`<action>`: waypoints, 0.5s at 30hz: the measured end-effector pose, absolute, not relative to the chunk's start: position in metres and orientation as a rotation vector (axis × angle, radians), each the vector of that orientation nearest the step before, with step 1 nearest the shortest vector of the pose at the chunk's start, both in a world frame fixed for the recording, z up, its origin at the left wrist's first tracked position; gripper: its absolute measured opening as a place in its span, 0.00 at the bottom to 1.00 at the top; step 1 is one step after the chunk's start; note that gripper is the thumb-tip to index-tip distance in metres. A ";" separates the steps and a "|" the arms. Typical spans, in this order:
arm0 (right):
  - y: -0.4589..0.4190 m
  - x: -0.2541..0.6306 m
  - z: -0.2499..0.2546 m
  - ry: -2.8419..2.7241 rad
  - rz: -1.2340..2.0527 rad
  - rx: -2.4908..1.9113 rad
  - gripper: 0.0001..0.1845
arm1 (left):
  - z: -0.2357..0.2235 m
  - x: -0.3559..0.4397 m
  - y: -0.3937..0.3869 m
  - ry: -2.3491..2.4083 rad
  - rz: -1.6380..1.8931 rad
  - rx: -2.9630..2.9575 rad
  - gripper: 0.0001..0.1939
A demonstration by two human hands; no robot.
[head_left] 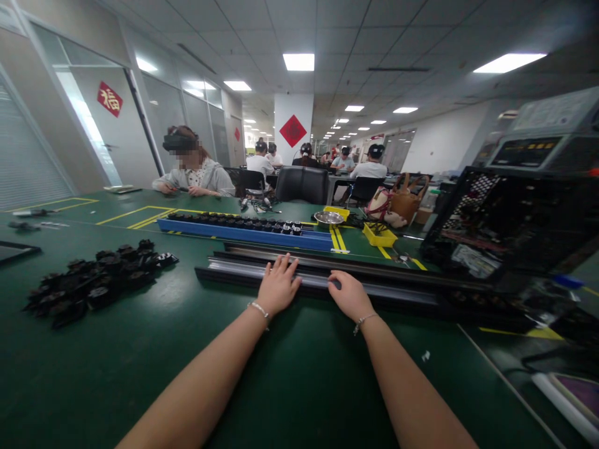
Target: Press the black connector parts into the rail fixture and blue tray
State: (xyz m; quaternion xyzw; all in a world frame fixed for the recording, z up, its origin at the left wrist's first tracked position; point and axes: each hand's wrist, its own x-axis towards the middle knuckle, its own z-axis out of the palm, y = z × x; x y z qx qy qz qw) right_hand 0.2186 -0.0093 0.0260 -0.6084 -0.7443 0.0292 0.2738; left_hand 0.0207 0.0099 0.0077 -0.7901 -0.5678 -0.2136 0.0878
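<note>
Two long black channels with shiny grey inner faces lie side by side across the green table. My left hand [279,288] rests over the nearer black channel [238,272], palm down, fingers spread and stretched away from me. Farther right, my right hand [350,294] is at the same channel, its fingers curled in over the near rim and the thumb bent toward the left. The farther black channel [393,272] runs behind both hands. Beyond it stands a blue tray [243,236] with a row of small black parts [224,219] along it.
A heap of black parts [100,280] lies on the left of the green table [187,368]. Behind the blue tray are a metal bowl [329,218] and a yellow bin [380,236]. An open computer case [496,231] stands at right. A person [199,171] sits across the table.
</note>
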 end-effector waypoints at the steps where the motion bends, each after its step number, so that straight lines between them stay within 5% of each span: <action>1: -0.009 0.222 0.026 -2.003 0.067 -1.641 0.13 | 0.006 0.033 0.008 -1.698 -0.635 -2.359 0.27; 8: -0.027 0.298 0.018 -2.074 -0.242 -1.721 0.17 | 0.005 0.061 0.000 -1.749 -0.693 -2.284 0.24; 12: -0.044 0.358 0.004 -1.536 -0.673 -2.021 0.20 | 0.002 0.060 0.001 -1.732 -0.747 -2.260 0.23; 15: -0.048 0.382 -0.004 -1.274 -0.630 -2.180 0.25 | 0.001 0.059 0.002 -1.721 -0.785 -2.272 0.22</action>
